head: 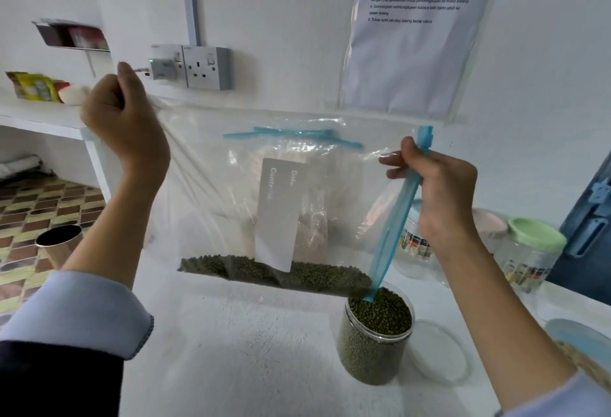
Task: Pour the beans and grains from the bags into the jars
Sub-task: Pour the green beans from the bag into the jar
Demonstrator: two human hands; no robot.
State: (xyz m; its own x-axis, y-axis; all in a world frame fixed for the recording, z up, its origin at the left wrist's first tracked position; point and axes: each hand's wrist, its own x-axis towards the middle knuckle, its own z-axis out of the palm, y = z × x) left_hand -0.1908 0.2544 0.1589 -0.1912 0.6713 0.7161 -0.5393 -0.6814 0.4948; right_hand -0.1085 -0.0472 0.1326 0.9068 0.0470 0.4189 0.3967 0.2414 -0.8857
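Observation:
I hold a clear zip bag (211,192) with a blue zip strip above the white counter. My left hand (124,122) grips its bottom corner, raised high at the left. My right hand (439,192) grips the blue zip edge at the bag's mouth. Green mung beans (281,274) lie along the bag's lower edge and slope down to the right. The bag's mouth corner dips into an open clear jar (375,340), which is nearly full of the same green beans. A white label sits on the bag's side.
A clear lid (439,354) lies right of the jar. Behind my right hand stand a clear jar (413,244) and a green-lidded jar (529,254). Another bag of pale grains (314,218) stands behind. A steel cup (59,241) is at the counter's left edge.

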